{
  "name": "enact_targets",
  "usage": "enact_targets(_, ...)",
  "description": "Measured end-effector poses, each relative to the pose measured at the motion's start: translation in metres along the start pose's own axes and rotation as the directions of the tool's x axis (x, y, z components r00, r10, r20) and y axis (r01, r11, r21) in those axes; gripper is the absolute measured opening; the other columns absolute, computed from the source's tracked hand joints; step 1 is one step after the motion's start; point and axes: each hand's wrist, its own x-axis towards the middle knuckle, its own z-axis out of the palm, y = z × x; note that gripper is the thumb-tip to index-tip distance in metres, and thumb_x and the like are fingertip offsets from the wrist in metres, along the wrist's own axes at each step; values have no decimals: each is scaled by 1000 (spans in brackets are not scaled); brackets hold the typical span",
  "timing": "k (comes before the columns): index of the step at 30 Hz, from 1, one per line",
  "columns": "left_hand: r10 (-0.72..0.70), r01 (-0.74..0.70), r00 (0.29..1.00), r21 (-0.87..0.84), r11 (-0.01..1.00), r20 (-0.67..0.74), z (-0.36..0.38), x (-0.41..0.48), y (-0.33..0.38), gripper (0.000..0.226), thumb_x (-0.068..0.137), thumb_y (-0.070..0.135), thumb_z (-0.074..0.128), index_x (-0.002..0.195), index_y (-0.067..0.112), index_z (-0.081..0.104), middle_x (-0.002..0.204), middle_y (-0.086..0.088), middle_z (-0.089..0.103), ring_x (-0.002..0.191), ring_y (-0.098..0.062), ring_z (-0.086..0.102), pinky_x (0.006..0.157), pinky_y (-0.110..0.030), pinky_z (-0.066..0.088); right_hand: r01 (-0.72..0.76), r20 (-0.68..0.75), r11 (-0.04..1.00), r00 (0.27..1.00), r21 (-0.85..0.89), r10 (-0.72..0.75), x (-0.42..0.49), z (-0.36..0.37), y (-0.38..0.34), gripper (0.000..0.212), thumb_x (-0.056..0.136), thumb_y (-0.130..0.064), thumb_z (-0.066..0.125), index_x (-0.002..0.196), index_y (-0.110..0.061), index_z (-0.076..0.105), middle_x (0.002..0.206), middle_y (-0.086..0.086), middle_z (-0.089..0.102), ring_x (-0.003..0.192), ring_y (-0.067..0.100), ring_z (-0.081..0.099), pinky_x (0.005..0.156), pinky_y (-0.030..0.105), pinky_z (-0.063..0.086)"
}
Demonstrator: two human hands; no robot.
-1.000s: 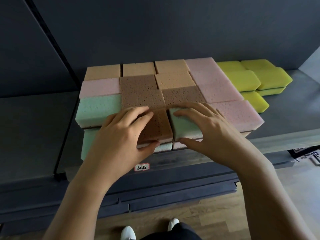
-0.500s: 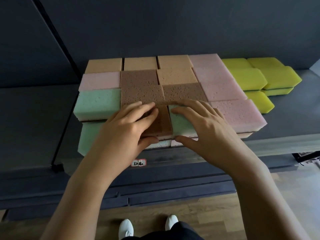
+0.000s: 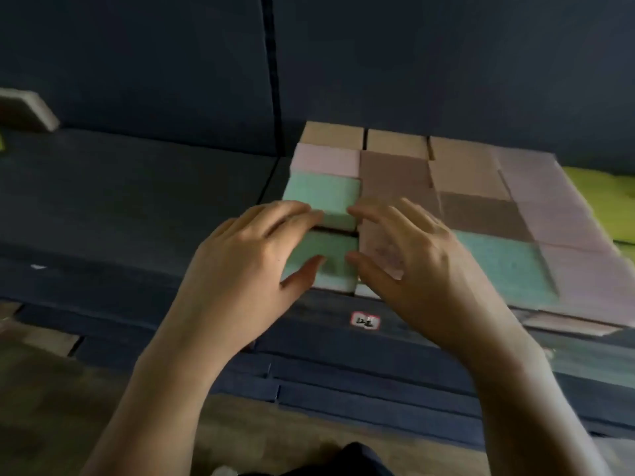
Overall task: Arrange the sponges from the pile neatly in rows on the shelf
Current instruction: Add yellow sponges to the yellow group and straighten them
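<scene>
Sponges in orange, pink, brown and green lie packed in rows on the dark shelf (image 3: 137, 187). At the block's front left corner a green sponge (image 3: 330, 259) sits lower than the green sponge (image 3: 323, 194) behind it. My left hand (image 3: 247, 262) rests on that corner: its fingers touch the rear green sponge's front edge and its thumb lies on the lower one. My right hand (image 3: 412, 255) lies spread over the brown sponge (image 3: 381, 249) beside it, thumb against the lower green sponge's right side. Motion blurs the picture.
Another green sponge (image 3: 498, 266) and pink sponges (image 3: 584, 276) fill the front right. Yellow sponges (image 3: 604, 194) lie at the far right. A white label (image 3: 365, 320) marks the shelf's front edge. A vertical post (image 3: 273, 73) rises behind, and a pale object (image 3: 24, 109) sits far left.
Both hands have shifted left, from the brown and green sponges at the front middle to the green sponges at the front left corner. The view has swung left.
</scene>
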Motion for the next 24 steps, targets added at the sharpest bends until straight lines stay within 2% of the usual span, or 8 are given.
enact_targets(2,-71,72,997,50,996,-21,-19,-17,-27,41,89,33,65,126,15,62,123,3,62,107,-18,62,78,-40,56,64,10,998,998,29,-64,20,20,-29,43,92,-37,60,131,-21,55,129,-6,58,117,15,53,91,35,48)
enact_targets(5,-205,208,978,153,966,-36,-49,-44,-75,39,89,37,63,123,19,62,118,6,63,102,-18,64,75,-40,55,156,35,986,987,64,-159,57,57,-80,42,94,-37,61,133,-22,54,130,-7,58,117,15,55,89,33,49)
enact_targets(8,-348,348,936,253,903,-49,-80,-68,-126,40,88,42,58,122,22,62,114,8,65,96,-17,65,69,-30,50,224,51,971,972,90,-229,98,98,-136,43,93,-38,60,133,-24,53,129,-8,58,117,16,56,88,35,50)
enact_targets(10,-416,418,906,306,855,-76,-99,-82,-160,39,88,42,58,121,21,62,110,7,65,95,-17,65,68,-29,46,257,61,960,962,108,-264,124,125,-173,43,93,-39,60,133,-25,53,126,-9,59,116,15,56,85,35,51)
enact_targets(13,-481,495,867,353,794,-135,-126,-101,-208,38,87,42,60,119,21,63,108,5,66,96,-18,64,71,-32,49,304,73,944,947,127,-314,162,163,-224,43,93,-38,59,134,-25,52,124,-8,60,115,15,56,83,34,49)
enact_targets(16,-533,549,831,384,743,-156,-147,-116,-252,41,89,43,59,125,23,59,116,6,63,103,-18,62,75,-32,48,340,93,934,932,114,-351,197,198,-265,45,93,-39,58,135,-25,50,128,-6,58,119,17,54,87,35,49)
enact_targets(24,-618,628,769,374,683,-162,-174,-135,-338,48,93,47,54,136,27,49,131,8,55,117,-13,53,87,-29,46,344,157,931,920,120,-360,253,256,-322,50,94,-41,58,139,-23,46,136,-2,53,124,18,50,90,36,49)
